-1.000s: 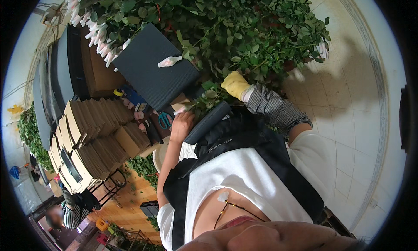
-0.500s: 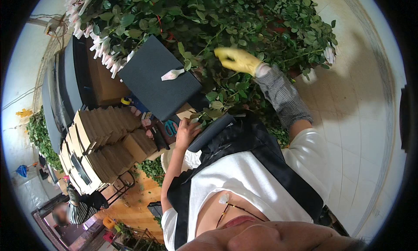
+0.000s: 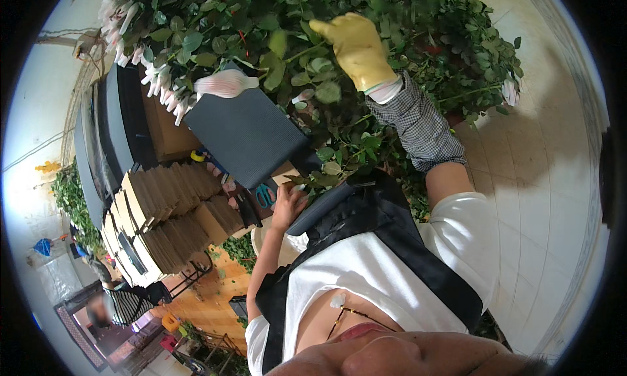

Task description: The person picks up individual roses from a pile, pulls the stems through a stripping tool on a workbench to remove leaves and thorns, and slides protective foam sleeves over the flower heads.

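A rose (image 3: pixel 225 84) with its pale pink bloom in a white net sleeve is held up by its stem in my right hand (image 3: pixel 359 49), in a yellow glove. The leafy stem runs from the bloom to the gloved fingers. Below the bloom lies a dark grey padded board (image 3: pixel 248 138). My bare left hand (image 3: pixel 287 207) is closed beside the board's near corner, against rose leaves (image 3: pixel 326 180); a whitish bit shows at its fingers, but what it grips is hidden. A large heap of leafy roses (image 3: pixel 418 23) fills the far side.
Netted blooms (image 3: pixel 160 76) line the heap's left edge. Folded cardboard (image 3: pixel 166 213) is stacked at left, near teal-handled scissors (image 3: pixel 264 195). A white bucket (image 3: pixel 261 242) stands below my left hand. Another person (image 3: pixel 127 305) is at lower left. Pale tiles (image 3: pixel 522 200) cover the right side.
My right hand has moved farther away and up with the rose; the bloom has risen off the board toward its far left corner. My left hand has stayed near the same place.
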`<state>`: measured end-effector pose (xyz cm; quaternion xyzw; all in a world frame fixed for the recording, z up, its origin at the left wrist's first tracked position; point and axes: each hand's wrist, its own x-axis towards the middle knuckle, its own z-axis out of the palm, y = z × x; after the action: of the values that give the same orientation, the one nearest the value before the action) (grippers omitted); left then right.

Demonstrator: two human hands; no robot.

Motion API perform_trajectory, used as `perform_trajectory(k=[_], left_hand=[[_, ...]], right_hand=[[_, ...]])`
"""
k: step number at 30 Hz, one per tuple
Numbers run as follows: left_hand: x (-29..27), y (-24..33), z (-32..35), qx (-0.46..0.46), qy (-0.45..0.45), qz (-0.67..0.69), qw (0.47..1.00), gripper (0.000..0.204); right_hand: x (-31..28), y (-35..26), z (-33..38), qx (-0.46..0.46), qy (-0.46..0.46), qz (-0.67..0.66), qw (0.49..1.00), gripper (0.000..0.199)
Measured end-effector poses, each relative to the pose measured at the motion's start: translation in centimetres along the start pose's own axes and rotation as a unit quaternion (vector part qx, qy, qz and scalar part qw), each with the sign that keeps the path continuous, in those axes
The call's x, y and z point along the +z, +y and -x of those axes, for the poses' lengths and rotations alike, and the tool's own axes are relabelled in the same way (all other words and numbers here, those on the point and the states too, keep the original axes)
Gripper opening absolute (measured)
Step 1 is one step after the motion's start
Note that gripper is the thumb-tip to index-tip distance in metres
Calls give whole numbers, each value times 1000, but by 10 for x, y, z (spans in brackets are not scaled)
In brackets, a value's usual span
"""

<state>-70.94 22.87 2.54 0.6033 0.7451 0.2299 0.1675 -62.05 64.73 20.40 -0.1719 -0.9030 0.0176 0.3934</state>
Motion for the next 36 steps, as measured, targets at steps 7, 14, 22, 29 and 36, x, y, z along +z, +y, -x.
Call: perform_trajectory(k=[7, 14, 22, 29, 36], left_hand=[[1, -7, 3, 1, -18, -10, 1000, 26], [2, -6, -6, -6, -19, 5, 1000, 25], [1, -15, 14, -25, 14, 7, 1000, 24], [1, -27, -3, 55, 36, 7, 998, 21], [6, -27, 9, 31, 60, 6, 998, 21]], right_hand=[[155, 88, 117, 229, -459, 80, 855, 48], [203, 135, 152, 210, -379, 24, 901, 23], [187, 18, 54, 2, -177, -1, 984, 13], [193, 64, 91, -33, -602, 144, 785, 71], [34, -112, -22, -79, -374, -227, 896, 49]])
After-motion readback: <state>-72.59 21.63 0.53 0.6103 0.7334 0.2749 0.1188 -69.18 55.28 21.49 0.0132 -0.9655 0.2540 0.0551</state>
